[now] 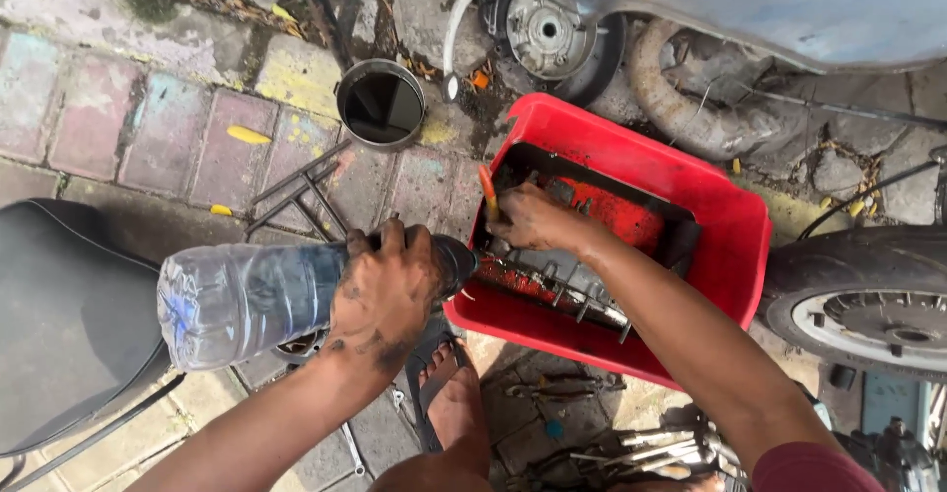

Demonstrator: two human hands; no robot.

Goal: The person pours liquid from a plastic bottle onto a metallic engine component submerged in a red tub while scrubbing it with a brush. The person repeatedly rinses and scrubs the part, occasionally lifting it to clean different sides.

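Scooter body (789,4): pale blue, stood across the top right, rusty exhaust beneath it.
Seat (69,324): black, lay at far left.
Red tub (730,226): sat on the paving, a greasy metal part (562,280) inside.
Plastic bottle (247,300): clear, held on its side, dark neck over the tub's left rim.
Metal can (382,105): round, open, held dark liquid, well apart from the tub.
Left hand (385,295): oily, clamped around the bottle near its neck.
Right hand (533,221): inside the tub, fingers closed on an orange-handled tool (487,188).
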